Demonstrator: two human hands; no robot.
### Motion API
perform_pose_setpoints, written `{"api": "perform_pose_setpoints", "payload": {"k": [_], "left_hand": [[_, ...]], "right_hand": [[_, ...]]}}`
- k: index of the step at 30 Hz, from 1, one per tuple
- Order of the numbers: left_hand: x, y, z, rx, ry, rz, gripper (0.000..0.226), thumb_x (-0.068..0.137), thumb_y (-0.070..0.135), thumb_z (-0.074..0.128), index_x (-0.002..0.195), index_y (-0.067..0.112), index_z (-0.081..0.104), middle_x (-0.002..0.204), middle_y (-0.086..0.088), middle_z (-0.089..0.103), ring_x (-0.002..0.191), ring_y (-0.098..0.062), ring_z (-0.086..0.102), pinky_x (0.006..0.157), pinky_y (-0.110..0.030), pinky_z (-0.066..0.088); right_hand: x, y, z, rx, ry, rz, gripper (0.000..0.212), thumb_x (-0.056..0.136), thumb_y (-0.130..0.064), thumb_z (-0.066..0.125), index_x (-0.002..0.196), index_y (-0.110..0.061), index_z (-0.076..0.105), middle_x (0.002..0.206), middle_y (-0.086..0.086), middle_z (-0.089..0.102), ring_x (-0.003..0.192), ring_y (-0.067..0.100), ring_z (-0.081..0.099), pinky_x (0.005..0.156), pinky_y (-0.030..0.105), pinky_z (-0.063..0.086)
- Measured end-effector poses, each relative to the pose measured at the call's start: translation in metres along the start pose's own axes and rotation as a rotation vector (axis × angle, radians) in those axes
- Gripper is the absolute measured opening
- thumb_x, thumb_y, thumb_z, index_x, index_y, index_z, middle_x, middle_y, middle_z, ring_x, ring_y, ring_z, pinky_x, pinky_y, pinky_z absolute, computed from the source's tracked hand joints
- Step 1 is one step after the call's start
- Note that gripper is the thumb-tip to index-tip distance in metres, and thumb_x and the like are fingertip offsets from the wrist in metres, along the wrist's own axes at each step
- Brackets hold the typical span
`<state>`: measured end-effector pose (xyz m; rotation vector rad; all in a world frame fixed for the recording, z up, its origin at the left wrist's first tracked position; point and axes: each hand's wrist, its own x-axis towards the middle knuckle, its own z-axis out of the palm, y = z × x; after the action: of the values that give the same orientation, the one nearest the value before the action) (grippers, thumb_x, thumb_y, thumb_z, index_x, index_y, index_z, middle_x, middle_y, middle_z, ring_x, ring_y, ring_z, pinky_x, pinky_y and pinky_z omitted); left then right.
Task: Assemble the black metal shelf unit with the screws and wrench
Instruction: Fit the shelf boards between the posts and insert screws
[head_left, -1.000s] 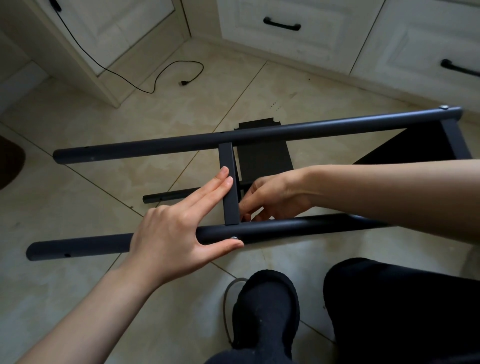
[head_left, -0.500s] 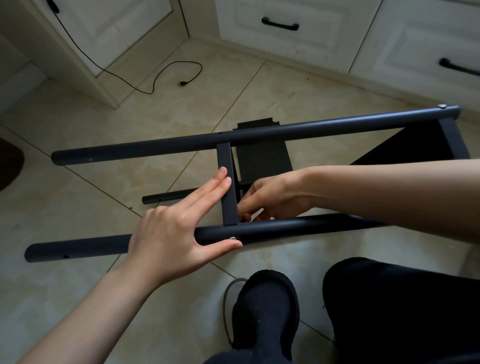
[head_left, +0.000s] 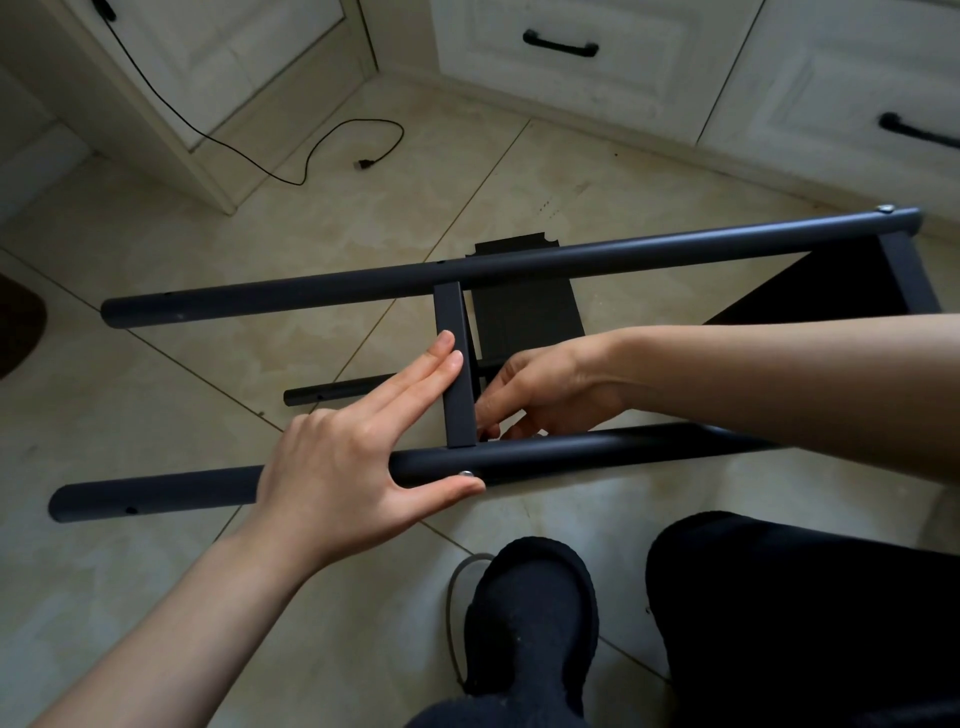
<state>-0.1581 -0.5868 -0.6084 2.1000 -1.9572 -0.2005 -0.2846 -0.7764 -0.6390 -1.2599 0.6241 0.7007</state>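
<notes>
Frame (head_left: 519, 260) lies sideways over the floor (head_left: 156, 234), stiff, smooth-coated, probably light, best held by the tubes: left hand (head_left: 358, 462) flat-fingered on crossbar (head_left: 456, 374) with thumb at screw (head_left: 466, 473), right hand (head_left: 550, 389) fingers curled behind the joint, contents hidden.

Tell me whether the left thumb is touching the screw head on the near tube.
Touching. In the head view the left hand's thumb tip lies against the silver screw head on the near tube, no gap showing.
</notes>
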Motion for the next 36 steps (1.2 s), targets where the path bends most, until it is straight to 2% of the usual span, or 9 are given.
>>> {"api": "perform_pose_setpoints", "payload": {"k": [3,7,10,14,18,23,29,36], "left_hand": [[0.0005,0.0002,0.0001,-0.003,-0.002,0.011,0.09,0.08,0.079,0.047,0.153,0.029,0.039,0.161,0.018,0.029,0.054,-0.011,0.062,0.048,-0.029,0.054],[-0.0001,-0.0005,0.0011,-0.001,-0.007,0.016,0.09,0.08,0.08,0.047,0.154,0.029,0.038,0.161,0.018,0.028,0.052,-0.006,0.056,0.048,-0.026,0.052],[-0.0004,-0.0011,0.0019,0.001,-0.01,0.014,0.09,0.08,0.08,0.046,0.154,0.03,0.037,0.161,0.019,0.027,0.052,-0.001,0.048,0.048,-0.025,0.052],[-0.0004,-0.0006,0.0011,-0.005,-0.009,0.008,0.091,0.079,0.08,0.047,0.154,0.03,0.037,0.161,0.021,0.026,0.058,-0.009,0.063,0.05,-0.027,0.054],[0.0004,0.0006,0.0004,-0.001,0.002,0.008,0.09,0.079,0.079,0.048,0.153,0.029,0.04,0.161,0.019,0.028,0.055,-0.009,0.061,0.049,-0.026,0.053],[0.0002,0.0007,0.0004,-0.012,0.003,0.011,0.091,0.078,0.079,0.049,0.153,0.029,0.039,0.16,0.019,0.029,0.055,-0.01,0.061,0.05,-0.03,0.055],[0.0004,0.001,-0.0001,-0.011,0.006,0.002,0.091,0.078,0.079,0.049,0.153,0.03,0.039,0.161,0.021,0.028,0.062,-0.011,0.067,0.051,-0.027,0.054],[0.0003,0.0017,-0.0006,-0.003,0.01,-0.012,0.09,0.077,0.079,0.05,0.153,0.031,0.04,0.16,0.022,0.028,0.064,-0.012,0.068,0.051,-0.027,0.053]], "right_hand": [[-0.0001,0.001,-0.0002,0.02,-0.003,-0.013,0.019,0.096,-0.019,0.057,0.112,-0.01,0.06,0.112,0.012,0.052,0.098,0.024,0.049,0.083,0.032,0.046],[0.0002,0.001,-0.0004,0.049,-0.006,-0.012,0.02,0.096,-0.02,0.057,0.113,-0.01,0.059,0.113,0.012,0.053,0.101,0.025,0.049,0.086,0.034,0.044],[0.0011,-0.0003,0.0008,0.042,-0.003,-0.013,0.016,0.096,-0.022,0.057,0.108,-0.011,0.059,0.109,0.011,0.052,0.094,0.022,0.049,0.087,0.035,0.042],[0.0011,-0.0006,0.0014,0.008,0.008,-0.005,0.011,0.097,-0.019,0.056,0.1,-0.009,0.06,0.099,0.009,0.055,0.082,0.017,0.052,0.08,0.031,0.045],[-0.0004,0.0004,0.0017,0.019,-0.011,-0.001,0.012,0.097,-0.021,0.056,0.092,-0.01,0.061,0.091,0.006,0.057,0.079,0.015,0.054,0.078,0.03,0.046],[-0.0034,-0.0042,0.0024,-0.035,-0.012,0.036,0.016,0.098,-0.025,0.056,0.099,-0.01,0.062,0.091,0.005,0.059,0.08,0.016,0.057,0.077,0.031,0.047],[-0.0039,-0.0049,0.0051,-0.064,0.011,0.007,0.017,0.099,-0.023,0.054,0.109,-0.01,0.06,0.086,0.004,0.057,0.077,0.015,0.055,0.074,0.03,0.046],[-0.0058,-0.0037,0.004,-0.067,-0.004,-0.034,0.02,0.1,-0.02,0.052,0.117,-0.011,0.058,0.104,0.013,0.05,0.091,0.024,0.045,0.082,0.035,0.039]]}}
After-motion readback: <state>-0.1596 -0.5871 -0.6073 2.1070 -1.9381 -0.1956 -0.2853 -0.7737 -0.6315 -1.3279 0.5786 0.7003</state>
